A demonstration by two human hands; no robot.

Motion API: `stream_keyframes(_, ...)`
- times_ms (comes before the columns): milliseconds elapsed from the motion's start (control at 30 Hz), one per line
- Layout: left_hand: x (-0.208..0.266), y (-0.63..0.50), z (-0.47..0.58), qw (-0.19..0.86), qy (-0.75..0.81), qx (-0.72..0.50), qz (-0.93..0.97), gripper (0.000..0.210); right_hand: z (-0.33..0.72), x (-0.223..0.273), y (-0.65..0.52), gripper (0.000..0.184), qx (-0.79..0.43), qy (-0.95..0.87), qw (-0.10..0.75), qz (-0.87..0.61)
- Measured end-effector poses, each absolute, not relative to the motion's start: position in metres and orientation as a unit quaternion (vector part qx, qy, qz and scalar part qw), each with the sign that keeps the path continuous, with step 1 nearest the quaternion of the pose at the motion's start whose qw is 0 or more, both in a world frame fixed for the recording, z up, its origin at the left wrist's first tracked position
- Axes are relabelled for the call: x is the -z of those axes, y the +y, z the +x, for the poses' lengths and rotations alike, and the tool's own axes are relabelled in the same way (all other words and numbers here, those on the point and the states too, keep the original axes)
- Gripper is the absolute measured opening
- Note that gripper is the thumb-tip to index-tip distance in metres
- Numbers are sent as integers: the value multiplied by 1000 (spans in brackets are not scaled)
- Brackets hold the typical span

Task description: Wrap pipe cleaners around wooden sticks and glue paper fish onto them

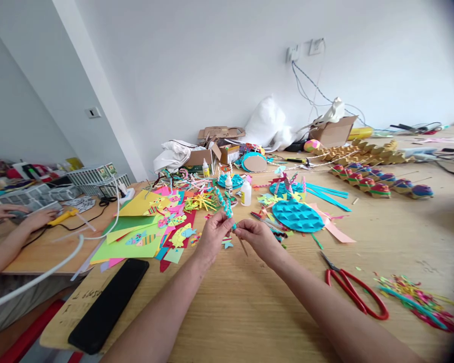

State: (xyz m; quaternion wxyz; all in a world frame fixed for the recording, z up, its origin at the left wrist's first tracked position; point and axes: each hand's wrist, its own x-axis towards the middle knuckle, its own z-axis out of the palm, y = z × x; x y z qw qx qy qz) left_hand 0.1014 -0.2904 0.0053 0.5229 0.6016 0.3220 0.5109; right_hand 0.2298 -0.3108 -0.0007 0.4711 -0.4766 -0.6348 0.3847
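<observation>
My left hand (214,233) is closed around a blue-and-white spiral strip (223,200) that rises above its fingers. My right hand (258,237) pinches at the strip's lower end, close beside the left fingertips. From between the hands a thin, pointed stick (243,247) slants down; the fingers hide how it meets the strip. Just beyond them stand a clear white bottle (245,193) and a smaller glue bottle (229,184). A blue scalloped disc (298,216) lies to the right of my hands, and a small blue star (227,243) lies just under them.
Red-handled scissors (353,290) and paper scraps (416,297) lie at right. At left are a black phone (109,305) and colored paper sheets (136,237) with paper fish. Painted egg-carton pieces (382,179) sit at back right. Another person's hands (38,220) are at far left.
</observation>
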Motion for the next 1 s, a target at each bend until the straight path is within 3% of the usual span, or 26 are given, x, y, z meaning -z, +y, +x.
stream_keyframes(533, 0, -279, 91, 540, 305, -592, 515, 24, 224, 11, -311, 18, -436, -633, 442, -462)
stream_keyframes(767, -5, -278, 85, 564, 330, -452, 607, 28, 230, 22, -303, 20, -389, -656, 450, -465)
stream_keyframes(1000, -18, -286, 82, 578, 352, -410, 611, 24, 232, 24, -301, 22, -352, -683, 439, -465)
